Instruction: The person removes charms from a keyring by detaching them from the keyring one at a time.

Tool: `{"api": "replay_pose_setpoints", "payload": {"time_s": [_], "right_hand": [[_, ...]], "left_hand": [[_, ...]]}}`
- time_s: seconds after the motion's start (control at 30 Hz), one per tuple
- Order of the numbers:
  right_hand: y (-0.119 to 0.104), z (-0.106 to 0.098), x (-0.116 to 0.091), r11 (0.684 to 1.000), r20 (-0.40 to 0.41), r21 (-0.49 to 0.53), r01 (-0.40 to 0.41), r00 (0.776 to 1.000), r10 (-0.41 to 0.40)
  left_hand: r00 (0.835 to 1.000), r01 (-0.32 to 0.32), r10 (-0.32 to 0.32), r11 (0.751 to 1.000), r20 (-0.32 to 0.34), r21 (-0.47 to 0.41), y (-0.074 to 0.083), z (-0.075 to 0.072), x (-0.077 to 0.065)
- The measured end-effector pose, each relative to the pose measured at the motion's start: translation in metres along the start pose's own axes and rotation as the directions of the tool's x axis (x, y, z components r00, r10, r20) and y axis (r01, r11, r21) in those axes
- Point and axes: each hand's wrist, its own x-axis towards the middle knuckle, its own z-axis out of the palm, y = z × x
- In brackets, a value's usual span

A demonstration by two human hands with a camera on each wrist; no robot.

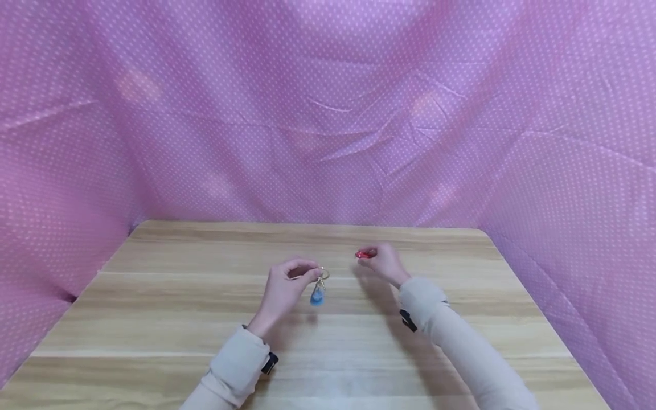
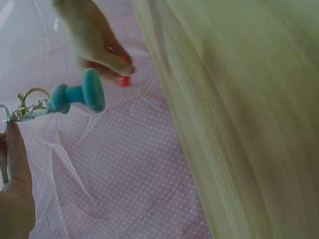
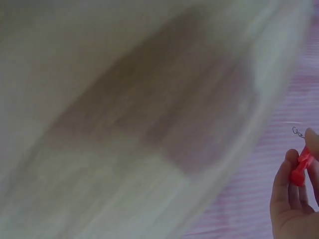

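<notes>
A keychain hangs from my left hand [image 1: 287, 283], pinched between thumb and fingertips over the middle of the table. Its gold ring [image 1: 324, 273] stands out past the fingers, and a blue charm [image 1: 317, 296] dangles below. Seen from the left wrist, that teal charm [image 2: 92, 90] has rounded lobes and a flared end, joined to gold-coloured clasps and links. To the right and farther back, my right hand [image 1: 388, 265] pinches a small glossy red charm [image 1: 361, 254]. In the right wrist view the red charm [image 3: 298, 174] sits between thumb and fingers, with a short thin metal chain [image 3: 297, 132] at its top.
Both hands are above a wood-grain table [image 1: 169, 319], with their shadows falling on it. Pink dotted cloth [image 1: 328, 114] hangs behind the table and along both sides. A dark strap piece [image 1: 269, 363] shows at the left cuff, another [image 1: 408, 320] at the right.
</notes>
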Motion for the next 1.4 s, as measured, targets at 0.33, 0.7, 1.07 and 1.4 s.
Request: {"api": "replay_pose_setpoints", "payload": {"time_s": [0.33,0.7,1.07,1.4], "right_hand": [[0.035,0.011,0.018,0.996,0.080,0.053,-0.073,0.994,0.068],[0.048,0.006,0.021,0.986,0.066,0.071,-0.154,0.987,0.149],[0.049,0.002,0.023,0.973,0.123,0.145,-0.179,0.979,0.161],[0.042,-0.005,0.027,0.958,0.114,0.170,-0.233,0.970,0.216]], "left_hand": [[0.999,-0.025,0.023,0.999,0.030,0.047,-0.003,0.000,-0.003],[0.999,-0.024,0.022,0.999,0.030,0.044,-0.001,-0.001,-0.004],[0.998,-0.017,0.015,0.999,0.060,0.038,0.001,-0.003,-0.003],[1.000,-0.011,0.010,1.000,0.026,0.021,0.003,-0.004,-0.001]]}}
